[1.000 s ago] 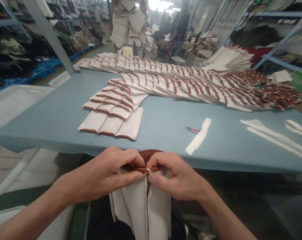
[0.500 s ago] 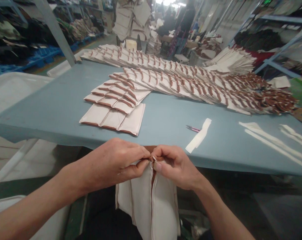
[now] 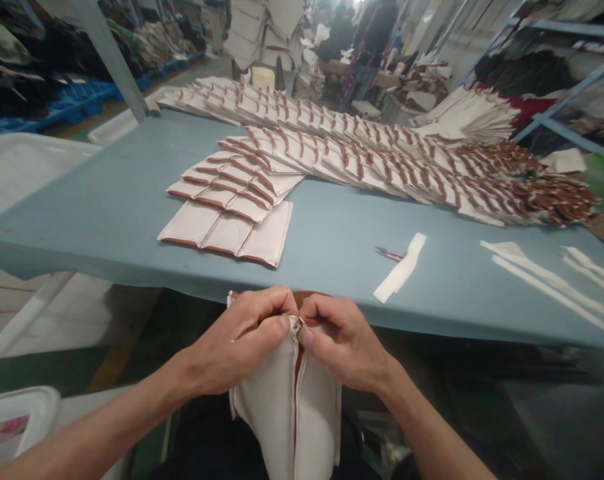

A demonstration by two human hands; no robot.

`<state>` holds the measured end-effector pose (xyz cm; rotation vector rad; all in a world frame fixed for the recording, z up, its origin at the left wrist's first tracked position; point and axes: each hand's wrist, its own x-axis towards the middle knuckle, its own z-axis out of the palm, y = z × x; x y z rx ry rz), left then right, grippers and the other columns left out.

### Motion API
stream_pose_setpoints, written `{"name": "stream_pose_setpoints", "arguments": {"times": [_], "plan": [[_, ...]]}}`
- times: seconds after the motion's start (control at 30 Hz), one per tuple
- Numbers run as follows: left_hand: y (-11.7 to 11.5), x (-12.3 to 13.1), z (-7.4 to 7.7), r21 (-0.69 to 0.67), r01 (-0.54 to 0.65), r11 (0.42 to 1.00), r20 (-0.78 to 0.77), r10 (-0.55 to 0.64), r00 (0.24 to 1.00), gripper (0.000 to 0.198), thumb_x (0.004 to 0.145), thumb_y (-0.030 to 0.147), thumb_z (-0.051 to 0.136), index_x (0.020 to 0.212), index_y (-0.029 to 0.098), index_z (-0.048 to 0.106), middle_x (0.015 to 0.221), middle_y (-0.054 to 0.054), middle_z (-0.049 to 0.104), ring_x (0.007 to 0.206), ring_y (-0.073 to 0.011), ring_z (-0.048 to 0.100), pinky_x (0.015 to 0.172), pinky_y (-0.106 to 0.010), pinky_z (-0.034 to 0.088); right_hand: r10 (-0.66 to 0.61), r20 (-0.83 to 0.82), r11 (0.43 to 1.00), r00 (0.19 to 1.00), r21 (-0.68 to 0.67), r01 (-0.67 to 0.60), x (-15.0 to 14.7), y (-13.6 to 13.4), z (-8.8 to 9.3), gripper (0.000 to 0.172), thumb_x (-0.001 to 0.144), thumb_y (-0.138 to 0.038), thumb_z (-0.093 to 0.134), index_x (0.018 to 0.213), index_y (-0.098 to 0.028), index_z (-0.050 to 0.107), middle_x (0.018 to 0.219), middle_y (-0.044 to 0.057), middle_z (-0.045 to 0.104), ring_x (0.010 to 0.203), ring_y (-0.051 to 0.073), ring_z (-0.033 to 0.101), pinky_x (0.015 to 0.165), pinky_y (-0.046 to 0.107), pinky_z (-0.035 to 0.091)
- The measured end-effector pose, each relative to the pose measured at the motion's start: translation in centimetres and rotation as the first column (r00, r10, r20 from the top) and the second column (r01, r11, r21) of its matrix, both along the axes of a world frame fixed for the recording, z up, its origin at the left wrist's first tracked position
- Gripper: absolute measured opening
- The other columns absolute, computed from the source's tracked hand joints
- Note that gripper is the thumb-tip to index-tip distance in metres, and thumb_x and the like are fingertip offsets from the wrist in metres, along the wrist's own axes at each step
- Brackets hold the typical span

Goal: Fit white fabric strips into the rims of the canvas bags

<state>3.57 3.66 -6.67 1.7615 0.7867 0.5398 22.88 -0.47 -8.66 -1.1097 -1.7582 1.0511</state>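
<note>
A white fabric panel with brown trim [image 3: 275, 400] hangs from my hands just in front of the table's near edge. My left hand [image 3: 257, 333] is closed on its upper edge, thumb pressed against the fingers, left of a lengthwise seam. Close beside it, my right hand [image 3: 339, 337] pinches the same edge to the right of that seam. Between the two thumbs the seam's top shows, with a brown strip visible in the gap running down. Behind the hands, part of the brown cloth edge can be seen. The panel's lower end runs out of view.
On the blue-covered table [image 3: 342, 267] lie a flat sewn panel [image 3: 227, 233] and long overlapping rows of similar panels [image 3: 352, 153]. Small purple-handled snips [image 3: 389, 254] touch a cream strip [image 3: 402, 267]. More strips [image 3: 547, 280] lie right. A white tub [image 3: 32, 167] stands left.
My left hand has shifted its hold, its thumb now lying along the panel's edge with the fingers curled tighter. Both hands and the panel have moved slightly left in view.
</note>
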Motion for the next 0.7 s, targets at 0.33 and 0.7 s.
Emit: {"name": "stream_pose_setpoints", "arguments": {"times": [0.33,0.7], "plan": [[0.0,-1.0,-0.5,0.272,0.029,0.962,-0.111,0.002,0.994,0.022,0.094,0.021,0.050,0.078,0.016,0.063,0.065,0.005,0.058,0.057,-0.0089,0.048,0.054,-0.019,0.036,-0.011,0.012,1.000,1.000,-0.025,0.011,-0.1,0.0,-0.1,0.023,0.089,-0.030,0.057,0.069,-0.021,0.050,0.064,-0.004,0.052,0.059,0.012,0.045,0.058,0.025,0.036],[-0.3,-0.3,0.7,0.113,0.097,0.989,-0.133,-0.081,0.988,0.038,0.103,0.035,0.042,0.076,0.016,0.060,0.065,0.004,0.055,0.056,-0.0099,0.046,0.051,-0.020,0.033,-0.055,0.052,0.997,0.997,-0.059,0.058,0.1,-0.4,0.2,0.026,0.085,-0.029,0.056,0.063,-0.022,0.045,0.058,-0.005,0.046,0.055,0.010,0.040,0.053,0.024,0.030]]}}
